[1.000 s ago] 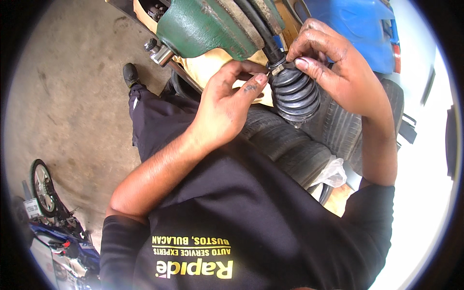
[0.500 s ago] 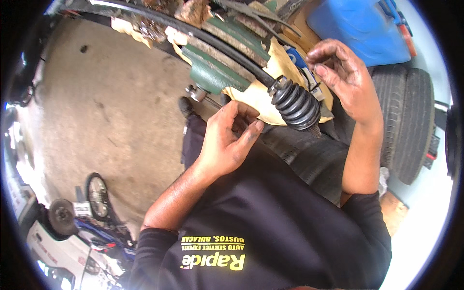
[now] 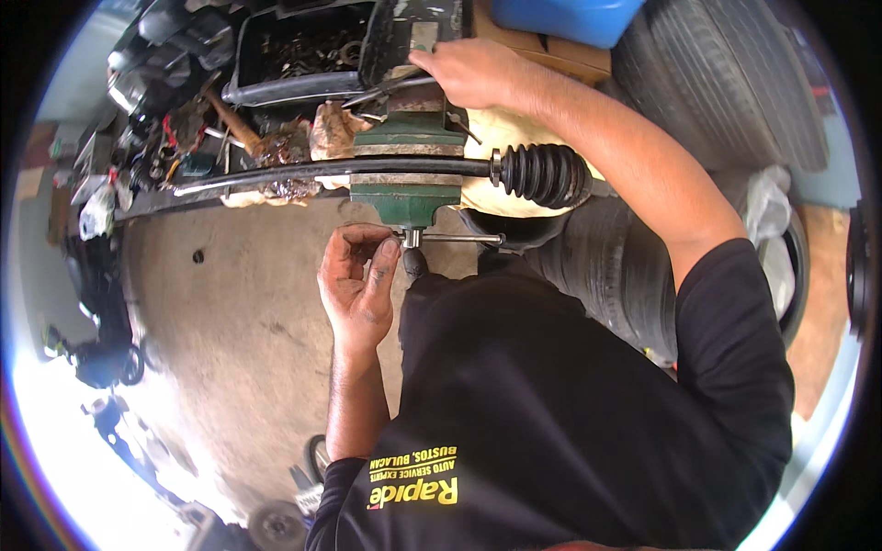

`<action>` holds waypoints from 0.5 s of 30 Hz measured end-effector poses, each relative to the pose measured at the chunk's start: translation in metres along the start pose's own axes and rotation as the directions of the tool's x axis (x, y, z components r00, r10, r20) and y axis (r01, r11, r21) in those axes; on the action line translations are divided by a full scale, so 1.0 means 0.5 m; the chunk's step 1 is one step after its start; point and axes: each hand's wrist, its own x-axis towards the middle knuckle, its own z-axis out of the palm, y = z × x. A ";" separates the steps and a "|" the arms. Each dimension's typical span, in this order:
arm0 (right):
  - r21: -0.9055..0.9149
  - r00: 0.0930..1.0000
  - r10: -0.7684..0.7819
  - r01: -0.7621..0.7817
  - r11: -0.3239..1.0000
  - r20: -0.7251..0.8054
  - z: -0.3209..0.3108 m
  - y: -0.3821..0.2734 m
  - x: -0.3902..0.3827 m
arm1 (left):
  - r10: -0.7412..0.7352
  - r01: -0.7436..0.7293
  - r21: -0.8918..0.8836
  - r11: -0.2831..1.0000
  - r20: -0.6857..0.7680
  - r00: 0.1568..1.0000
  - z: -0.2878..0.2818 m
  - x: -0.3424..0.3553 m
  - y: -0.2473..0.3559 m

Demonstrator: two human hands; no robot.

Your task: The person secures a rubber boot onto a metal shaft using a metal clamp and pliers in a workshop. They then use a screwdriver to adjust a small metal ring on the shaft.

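Note:
A black axle shaft [image 3: 303, 171] lies horizontally in a green bench vise [image 3: 404, 201], with a ribbed rubber boot [image 3: 539, 174] on its right end. Below the vise, my left hand [image 3: 358, 280] has its fingers closed on an end of the metal vise handle [image 3: 469, 239], beside the screw. Above the vise, my right hand [image 3: 459, 69] reaches over a rail and metal tools at the back of the bench, fingers curled; what they grip, if anything, is hidden. Yellowish sheeting [image 3: 496, 129] lies behind the boot.
A black tray [image 3: 294, 60] of small metal parts stands at the back, with a hammer [image 3: 237, 124] and scattered tools to its left. A blue container [image 3: 560, 14], cardboard [image 3: 570, 60] and stacked tires [image 3: 707, 78] are at right. More tires [image 3: 597, 275] lie beside my legs.
The view has swung round, so the shaft now looks horizontal. My hands have left the boot: the right moved to the back of the bench, the left down to the vise handle.

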 end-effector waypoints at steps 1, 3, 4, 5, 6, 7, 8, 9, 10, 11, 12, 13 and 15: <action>0.033 1.000 0.024 -0.024 0.999 0.007 -0.016 0.003 -0.007 | -0.014 0.014 0.033 0.999 0.025 1.000 -0.011 0.004 -0.003; 0.134 0.993 0.096 -0.086 0.987 -0.074 -0.051 0.002 -0.045 | 0.041 -0.056 0.100 0.993 0.149 0.988 -0.044 0.027 -0.001; 0.223 0.978 0.117 -0.077 0.972 -0.171 -0.067 0.003 -0.090 | 0.069 -0.096 0.126 0.987 0.201 0.977 -0.056 0.041 0.002; 0.306 0.955 0.161 -0.080 0.949 -0.250 -0.084 0.000 -0.140 | 0.098 -0.138 0.148 0.979 0.248 0.964 -0.066 0.057 0.007; 0.439 0.928 0.226 -0.078 0.895 -0.296 -0.095 -0.013 -0.202 | 0.143 -0.207 0.187 0.960 0.305 0.942 -0.073 0.076 0.013; 0.564 0.898 0.326 -0.111 0.818 -0.296 -0.100 -0.031 -0.268 | 0.187 -0.278 0.221 0.935 0.361 0.914 -0.075 0.100 0.020; 0.722 0.906 0.355 -0.083 0.687 -0.233 -0.101 -0.050 -0.321 | 0.223 -0.349 0.252 0.903 0.420 0.880 -0.073 0.124 0.027; 0.852 0.913 0.376 -0.065 0.520 -0.160 -0.094 -0.071 -0.371 | 0.278 -0.435 0.255 0.864 0.480 0.832 -0.063 0.150 0.031; 0.894 0.903 0.417 -0.096 0.437 -0.106 -0.080 -0.102 -0.424 | 0.328 -0.519 0.251 0.817 0.537 0.777 -0.045 0.179 0.032; 0.927 0.906 0.406 -0.046 0.372 -0.118 -0.065 -0.134 -0.469 | 0.382 -0.603 0.227 0.765 0.592 0.709 -0.025 0.209 0.031; 0.965 0.909 0.415 -0.083 0.251 -0.030 -0.048 -0.155 -0.498 | 0.432 -0.699 0.232 0.677 0.643 0.632 -0.001 0.238 0.030; 0.986 0.898 0.440 -0.084 0.141 0.014 -0.022 -0.182 -0.515 | 0.492 -0.787 0.207 0.581 0.680 0.543 0.024 0.266 0.029; 0.942 0.866 0.484 -0.258 0.212 0.128 0.023 -0.222 -0.536 | 0.471 -0.821 0.133 0.555 0.763 0.443 0.072 0.309 0.022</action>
